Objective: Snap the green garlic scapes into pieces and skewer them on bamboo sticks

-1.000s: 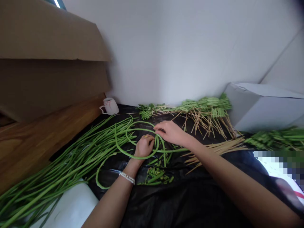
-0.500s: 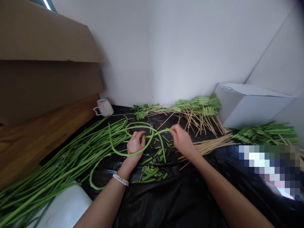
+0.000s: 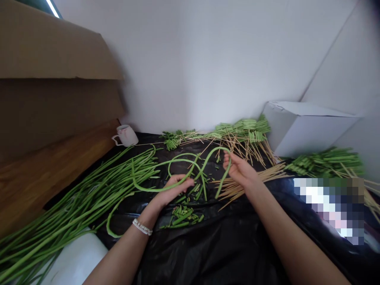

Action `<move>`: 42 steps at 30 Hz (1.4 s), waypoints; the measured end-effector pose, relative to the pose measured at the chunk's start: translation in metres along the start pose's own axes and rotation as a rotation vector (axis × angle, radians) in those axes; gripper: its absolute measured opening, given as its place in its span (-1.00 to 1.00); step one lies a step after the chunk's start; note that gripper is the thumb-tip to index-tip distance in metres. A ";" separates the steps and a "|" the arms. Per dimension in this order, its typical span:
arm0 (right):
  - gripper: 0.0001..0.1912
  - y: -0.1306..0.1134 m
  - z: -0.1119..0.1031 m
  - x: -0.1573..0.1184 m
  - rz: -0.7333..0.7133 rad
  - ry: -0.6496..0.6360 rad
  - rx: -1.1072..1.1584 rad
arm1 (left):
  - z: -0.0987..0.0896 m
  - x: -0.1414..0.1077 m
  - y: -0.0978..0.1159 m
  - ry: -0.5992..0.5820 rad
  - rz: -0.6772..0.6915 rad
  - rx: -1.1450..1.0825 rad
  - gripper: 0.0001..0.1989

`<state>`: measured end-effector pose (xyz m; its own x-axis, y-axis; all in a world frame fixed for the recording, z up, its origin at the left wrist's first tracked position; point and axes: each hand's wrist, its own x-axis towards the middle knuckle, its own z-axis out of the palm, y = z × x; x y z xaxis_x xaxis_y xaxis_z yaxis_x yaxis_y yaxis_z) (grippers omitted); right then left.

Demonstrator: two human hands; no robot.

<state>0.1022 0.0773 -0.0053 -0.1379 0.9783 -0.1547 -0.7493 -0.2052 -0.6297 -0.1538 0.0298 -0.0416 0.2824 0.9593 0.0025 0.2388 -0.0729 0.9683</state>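
Long curling green stems (image 3: 151, 190) loop between my two hands above the black plastic sheet (image 3: 208, 253). My left hand (image 3: 177, 187), with a beaded bracelet at the wrist, is closed on the looped stems near the middle. Up and to the right, my right hand (image 3: 239, 168) pinches one stem, whose end hangs down below the fingers. Short cut green pieces (image 3: 184, 217) lie on the sheet under and beside my left hand. A large bundle of long green stems (image 3: 97, 202) spreads over the left side.
A white mug (image 3: 127, 135) stands at the back left beside a cardboard box (image 3: 59, 95). Skewered green pieces (image 3: 249, 128) lie at the back near wooden sticks (image 3: 240, 186). To the right are a white box (image 3: 308, 126) and more green bundles (image 3: 323, 162).
My right hand has moved right and turned, drawing a stem into a raised arc with its end hanging. My left hand has shifted slightly right and down. The view has shifted a little.
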 end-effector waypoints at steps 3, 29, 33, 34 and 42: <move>-0.94 0.018 0.008 -0.007 0.093 -0.114 -0.074 | -0.010 0.005 0.000 0.150 -0.062 -0.578 -0.69; -0.80 0.053 0.028 -0.011 -0.163 -0.063 -0.047 | 0.043 -0.018 0.018 -0.253 0.010 -0.226 0.06; -0.82 0.050 0.032 -0.014 -0.176 -0.077 -0.090 | 0.058 -0.015 0.006 -0.196 0.066 -0.204 -0.19; -0.82 0.045 0.033 -0.015 -0.200 -0.074 -0.111 | 0.058 -0.013 0.005 -0.147 0.088 -0.170 -0.29; -0.81 -0.024 0.025 -0.025 -0.377 -0.140 -0.120 | 0.021 -0.007 0.015 0.270 0.335 0.502 -0.40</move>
<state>0.1070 0.0587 0.0327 0.0390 0.9783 0.2033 -0.6845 0.1744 -0.7078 -0.1329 0.0169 -0.0325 0.1897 0.8927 0.4088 0.6010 -0.4348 0.6706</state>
